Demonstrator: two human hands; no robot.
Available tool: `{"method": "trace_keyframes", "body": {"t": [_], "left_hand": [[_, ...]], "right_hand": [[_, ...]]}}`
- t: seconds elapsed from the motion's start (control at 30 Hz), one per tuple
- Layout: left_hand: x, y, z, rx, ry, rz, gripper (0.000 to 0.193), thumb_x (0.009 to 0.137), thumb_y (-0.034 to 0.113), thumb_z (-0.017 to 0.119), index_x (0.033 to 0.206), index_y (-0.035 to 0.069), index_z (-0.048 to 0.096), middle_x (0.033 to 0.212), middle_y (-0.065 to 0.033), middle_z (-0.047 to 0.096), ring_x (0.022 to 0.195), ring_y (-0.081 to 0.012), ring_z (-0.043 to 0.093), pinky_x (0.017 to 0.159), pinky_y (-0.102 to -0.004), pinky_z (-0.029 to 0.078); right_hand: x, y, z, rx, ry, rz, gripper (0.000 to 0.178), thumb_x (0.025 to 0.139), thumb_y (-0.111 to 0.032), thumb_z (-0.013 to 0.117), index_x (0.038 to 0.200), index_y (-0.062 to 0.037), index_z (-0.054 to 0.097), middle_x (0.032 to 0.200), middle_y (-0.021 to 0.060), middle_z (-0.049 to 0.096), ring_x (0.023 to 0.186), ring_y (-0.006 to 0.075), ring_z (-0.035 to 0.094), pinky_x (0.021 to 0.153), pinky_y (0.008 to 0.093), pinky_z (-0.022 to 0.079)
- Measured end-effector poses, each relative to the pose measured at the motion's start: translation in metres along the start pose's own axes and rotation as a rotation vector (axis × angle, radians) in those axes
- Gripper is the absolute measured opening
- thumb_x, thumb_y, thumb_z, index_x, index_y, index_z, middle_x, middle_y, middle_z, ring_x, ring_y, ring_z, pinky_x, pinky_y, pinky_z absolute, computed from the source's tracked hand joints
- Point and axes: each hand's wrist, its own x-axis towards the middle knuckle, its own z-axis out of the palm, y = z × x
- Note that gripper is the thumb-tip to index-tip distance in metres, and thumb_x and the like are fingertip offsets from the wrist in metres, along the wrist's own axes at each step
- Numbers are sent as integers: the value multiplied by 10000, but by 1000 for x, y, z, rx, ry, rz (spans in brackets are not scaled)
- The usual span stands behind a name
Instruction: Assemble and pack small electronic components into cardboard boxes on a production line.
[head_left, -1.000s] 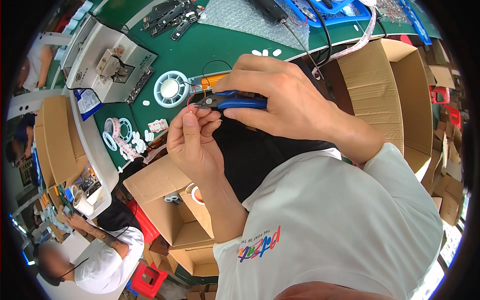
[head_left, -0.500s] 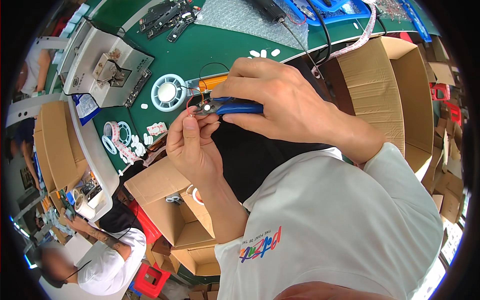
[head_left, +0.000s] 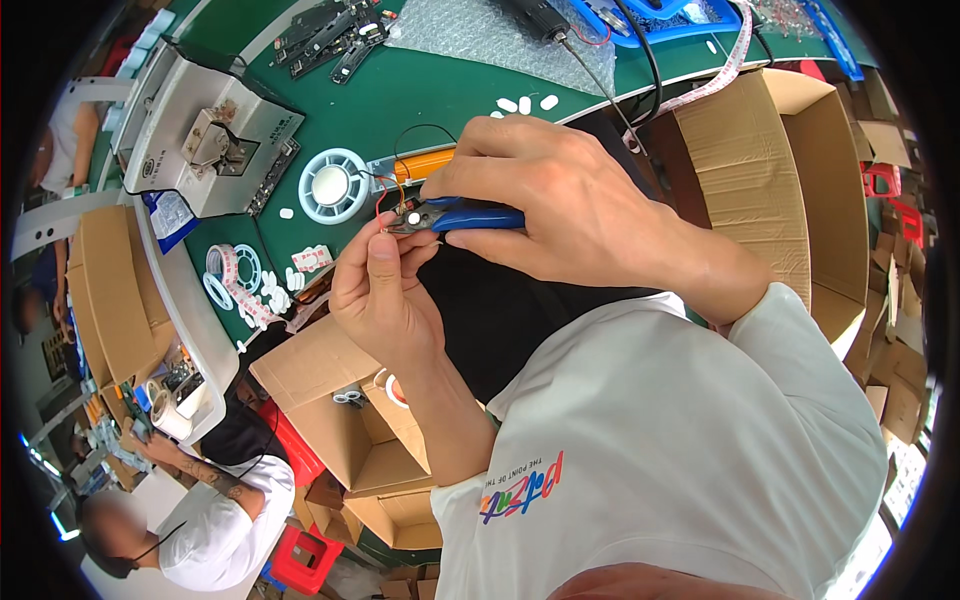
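My right hand is wrapped round a pair of blue-handled wire cutters, whose metal jaws point left. Against the jaw tips, my left hand pinches the end of a thin red wire between thumb and fingers. Whether the blades touch the wire is too small to make out. Just beyond the hands lies an orange, battery-like block with thin wires at its near end. A pale blue ring-shaped spool with a round white centre sits to its left on the green bench.
A grey metal tape dispenser stands at the far left. Near it are rolls of label tape and white pads. Black circuit parts, bubble wrap and a soldering iron lie farther back. Cardboard boxes flank me; a co-worker sits lower left.
Both hands keep their hold on the wire cutters and the red wire. The bench objects appear shifted very slightly to the left in the picture.
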Motion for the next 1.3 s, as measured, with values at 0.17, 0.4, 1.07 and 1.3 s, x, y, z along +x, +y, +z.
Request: {"method": "trace_keyframes", "body": {"t": [0.17,0.4,1.07,1.3], "left_hand": [[-1,0,1,56,14,27,209,1014,77,665,1132,-92,697,893,-185,751,742,-227,758,675,-260,633],[-1,2,2,115,21,49,207,1003,71,678,1124,-97,700,891,-185,752,729,-228,754,670,-269,635],[-2,1,20,-6,127,62,190,1016,84,658,1124,-67,701,876,-140,753,704,-154,717,672,-216,594],[-1,1,27,-46,187,64,198,1021,95,655,1134,-61,701,883,-112,743,728,-116,699,683,-190,585]], "right_hand": [[0,-1,-1,-11,0,-5,326,753,-111,830,1066,-78,745,1015,57,649,788,241,614,680,337,497],[1,-1,-1,-23,-14,2,319,756,-119,827,1061,-78,745,1011,56,647,794,239,613,682,338,496],[-4,15,45,-105,314,-130,236,770,-129,816,997,-120,753,916,2,614,668,154,560,560,274,447],[-3,8,52,-158,360,-92,249,767,-132,827,1007,-132,760,905,-2,597,666,139,544,564,251,439]]}}
